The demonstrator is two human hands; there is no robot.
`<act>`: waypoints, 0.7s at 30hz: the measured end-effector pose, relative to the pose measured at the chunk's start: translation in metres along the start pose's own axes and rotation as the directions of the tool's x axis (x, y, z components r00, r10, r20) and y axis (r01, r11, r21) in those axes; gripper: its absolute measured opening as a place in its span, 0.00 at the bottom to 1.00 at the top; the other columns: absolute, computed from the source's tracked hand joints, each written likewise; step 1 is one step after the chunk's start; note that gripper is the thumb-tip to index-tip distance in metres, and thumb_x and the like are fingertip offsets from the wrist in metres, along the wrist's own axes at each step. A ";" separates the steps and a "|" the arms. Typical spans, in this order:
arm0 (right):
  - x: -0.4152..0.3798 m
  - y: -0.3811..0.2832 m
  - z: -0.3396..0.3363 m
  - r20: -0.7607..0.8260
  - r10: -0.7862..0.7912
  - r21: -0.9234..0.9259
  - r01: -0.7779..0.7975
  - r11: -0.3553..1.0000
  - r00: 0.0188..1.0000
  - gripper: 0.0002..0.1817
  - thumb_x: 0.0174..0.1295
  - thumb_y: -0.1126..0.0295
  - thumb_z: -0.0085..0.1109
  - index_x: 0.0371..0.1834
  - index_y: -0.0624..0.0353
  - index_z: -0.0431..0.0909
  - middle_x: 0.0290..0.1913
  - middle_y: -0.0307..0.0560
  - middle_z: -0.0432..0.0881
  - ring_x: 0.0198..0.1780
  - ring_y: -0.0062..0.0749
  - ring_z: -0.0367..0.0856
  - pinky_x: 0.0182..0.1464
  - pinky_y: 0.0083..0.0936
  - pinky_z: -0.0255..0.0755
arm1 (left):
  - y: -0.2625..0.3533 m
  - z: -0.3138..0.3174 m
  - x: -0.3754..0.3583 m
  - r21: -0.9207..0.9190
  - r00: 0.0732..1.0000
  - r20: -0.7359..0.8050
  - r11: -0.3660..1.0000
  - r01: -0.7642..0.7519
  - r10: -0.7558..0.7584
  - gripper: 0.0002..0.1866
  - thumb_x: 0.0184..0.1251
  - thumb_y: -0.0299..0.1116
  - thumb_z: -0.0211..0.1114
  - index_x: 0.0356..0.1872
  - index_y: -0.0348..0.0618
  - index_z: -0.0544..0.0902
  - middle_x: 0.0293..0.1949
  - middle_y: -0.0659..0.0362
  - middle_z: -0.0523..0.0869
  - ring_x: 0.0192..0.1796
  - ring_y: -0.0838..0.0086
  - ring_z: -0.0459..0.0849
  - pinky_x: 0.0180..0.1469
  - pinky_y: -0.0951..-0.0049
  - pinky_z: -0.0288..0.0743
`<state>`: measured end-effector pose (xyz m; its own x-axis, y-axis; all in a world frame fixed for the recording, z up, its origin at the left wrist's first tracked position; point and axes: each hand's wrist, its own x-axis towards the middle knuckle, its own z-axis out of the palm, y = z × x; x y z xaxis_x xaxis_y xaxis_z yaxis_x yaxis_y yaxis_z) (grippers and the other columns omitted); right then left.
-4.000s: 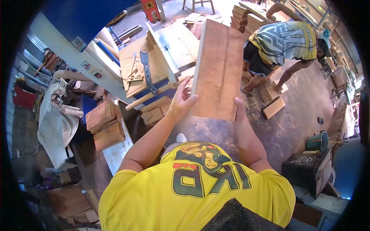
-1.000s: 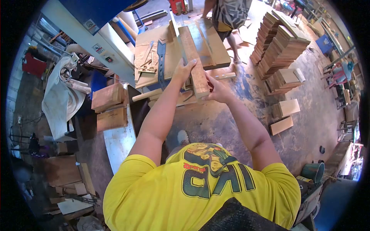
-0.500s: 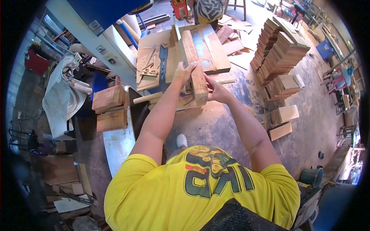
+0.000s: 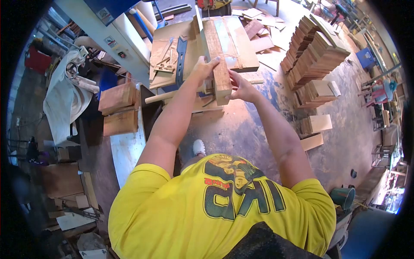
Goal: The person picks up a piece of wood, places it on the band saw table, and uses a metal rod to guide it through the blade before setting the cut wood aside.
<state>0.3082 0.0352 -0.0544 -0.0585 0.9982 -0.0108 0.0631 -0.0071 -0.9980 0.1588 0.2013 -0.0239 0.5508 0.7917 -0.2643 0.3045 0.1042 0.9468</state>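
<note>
A long, thick wooden block (image 4: 222,80) lies lengthwise on the saw table (image 4: 246,54), its near end overhanging the front edge. My left hand (image 4: 204,70) grips its left side, with the thumb over the top face. On the right side, close to the near end, my right hand (image 4: 242,88) holds the block with bent fingers; some fingertips are hidden. An upright fence (image 4: 199,23) runs along the block's left. Beyond its far end a thin saw blade (image 4: 208,14) comes down from a red guard (image 4: 206,3).
Left on the table lie a dark blue metal bar (image 4: 180,60) and small wooden tools. Two wood blocks (image 4: 120,123) rest on a bench at left. Tall stacks of boards (image 4: 312,60) stand on the floor at right, with loose offcuts (image 4: 262,42) behind the table.
The whole scene has shifted upward in view as the camera moved. The block appears slightly farther forward along the fence, both hands still on it.
</note>
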 end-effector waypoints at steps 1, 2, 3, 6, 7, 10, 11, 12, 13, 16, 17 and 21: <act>0.001 0.000 -0.001 0.003 -0.020 0.008 0.020 1.000 1.000 0.67 0.41 0.81 0.79 0.83 0.50 0.42 0.81 0.47 0.55 0.79 0.41 0.57 0.77 0.40 0.57 | 0.009 -0.001 -0.012 -0.046 0.998 0.066 0.999 0.009 -0.006 0.52 0.58 0.59 0.73 0.73 0.33 0.58 0.61 0.42 0.77 0.60 0.56 0.81 0.55 0.48 0.79; 0.002 0.001 -0.002 -0.001 0.010 0.013 -0.010 1.000 1.000 0.67 0.40 0.81 0.80 0.83 0.51 0.43 0.81 0.47 0.54 0.79 0.40 0.57 0.78 0.39 0.56 | 0.009 -0.002 -0.014 -0.046 0.998 0.061 0.999 0.003 0.000 0.52 0.58 0.59 0.73 0.73 0.33 0.58 0.61 0.42 0.77 0.60 0.56 0.81 0.55 0.48 0.79; 0.003 0.001 -0.002 0.001 0.003 0.009 -0.003 1.000 1.000 0.67 0.40 0.81 0.80 0.83 0.51 0.43 0.81 0.47 0.54 0.79 0.40 0.57 0.78 0.39 0.56 | 0.010 -0.003 -0.016 -0.014 0.996 0.095 1.000 0.000 0.001 0.54 0.58 0.58 0.74 0.74 0.33 0.57 0.62 0.41 0.75 0.61 0.55 0.80 0.56 0.47 0.78; 0.002 -0.002 -0.001 0.009 -0.027 0.031 0.026 0.999 1.000 0.67 0.39 0.81 0.81 0.82 0.56 0.43 0.81 0.48 0.53 0.79 0.40 0.57 0.79 0.38 0.54 | 0.016 -0.005 -0.020 0.010 0.989 0.149 1.000 -0.002 0.000 0.56 0.55 0.57 0.76 0.75 0.32 0.54 0.65 0.40 0.72 0.64 0.54 0.78 0.58 0.45 0.77; 0.003 -0.001 -0.001 0.010 -0.028 0.028 0.028 0.999 1.000 0.67 0.39 0.81 0.81 0.82 0.56 0.43 0.81 0.48 0.53 0.79 0.40 0.57 0.79 0.38 0.54 | 0.018 -0.006 -0.021 0.005 0.985 0.170 1.000 0.005 -0.006 0.58 0.54 0.57 0.77 0.75 0.32 0.53 0.67 0.40 0.71 0.65 0.54 0.77 0.59 0.45 0.76; 0.003 -0.002 -0.001 0.003 -0.047 0.013 0.047 0.999 0.999 0.67 0.39 0.83 0.80 0.82 0.57 0.43 0.81 0.49 0.53 0.79 0.38 0.56 0.81 0.37 0.51 | 0.023 -0.003 -0.028 -0.009 0.992 0.129 1.000 0.001 0.001 0.59 0.53 0.57 0.77 0.76 0.31 0.52 0.67 0.39 0.71 0.65 0.53 0.77 0.59 0.45 0.76; 0.003 -0.001 0.000 0.006 -0.049 0.012 0.049 0.999 0.999 0.67 0.39 0.83 0.80 0.82 0.57 0.43 0.81 0.49 0.53 0.79 0.38 0.56 0.81 0.37 0.51 | 0.021 -0.004 -0.028 -0.011 0.992 0.126 1.000 -0.001 0.002 0.59 0.53 0.57 0.77 0.76 0.31 0.52 0.67 0.39 0.71 0.65 0.53 0.77 0.59 0.45 0.76; 0.003 0.000 0.000 0.012 -0.068 0.016 0.067 0.998 0.998 0.67 0.39 0.83 0.80 0.82 0.57 0.43 0.81 0.49 0.53 0.79 0.38 0.56 0.81 0.37 0.51 | 0.018 -0.004 -0.027 -0.024 0.991 0.135 1.000 -0.011 0.014 0.60 0.53 0.56 0.77 0.76 0.31 0.52 0.67 0.39 0.71 0.65 0.53 0.77 0.60 0.45 0.76; 0.004 0.001 -0.002 0.017 -0.088 0.018 0.088 0.996 0.996 0.67 0.38 0.83 0.80 0.82 0.57 0.44 0.81 0.49 0.53 0.80 0.37 0.55 0.81 0.37 0.50 | 0.020 -0.004 -0.027 -0.036 0.989 0.143 0.999 -0.024 0.029 0.60 0.53 0.56 0.77 0.76 0.31 0.51 0.67 0.39 0.70 0.65 0.53 0.76 0.60 0.46 0.75; 0.006 0.002 -0.005 0.016 -0.097 -0.002 0.097 0.995 0.995 0.66 0.38 0.83 0.80 0.82 0.57 0.44 0.81 0.48 0.54 0.80 0.38 0.55 0.81 0.37 0.49 | 0.022 -0.003 -0.029 -0.040 0.991 0.135 0.999 -0.003 0.009 0.59 0.54 0.56 0.76 0.76 0.30 0.52 0.67 0.38 0.71 0.65 0.53 0.77 0.60 0.47 0.75; 0.005 0.003 -0.003 0.019 -0.111 -0.005 0.112 0.994 0.994 0.66 0.39 0.83 0.80 0.82 0.57 0.44 0.81 0.48 0.54 0.80 0.38 0.55 0.81 0.37 0.49 | 0.020 -0.003 -0.029 -0.040 0.991 0.134 0.999 -0.001 0.007 0.59 0.54 0.56 0.76 0.76 0.30 0.52 0.67 0.38 0.71 0.65 0.53 0.77 0.60 0.47 0.75; 0.007 0.005 -0.005 0.022 -0.109 -0.005 0.109 0.994 0.994 0.67 0.39 0.83 0.80 0.82 0.57 0.43 0.81 0.49 0.54 0.80 0.39 0.55 0.81 0.38 0.51 | 0.019 -0.002 -0.027 -0.062 0.991 0.130 0.998 -0.024 0.032 0.59 0.54 0.55 0.76 0.76 0.31 0.52 0.65 0.39 0.73 0.65 0.53 0.77 0.60 0.47 0.75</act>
<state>0.3128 0.0422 -0.0589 -0.0874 0.9915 0.0962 0.0614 0.1017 -0.9929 0.1476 0.1829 0.0015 0.6564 0.7099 -0.2552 0.2426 0.1217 0.9625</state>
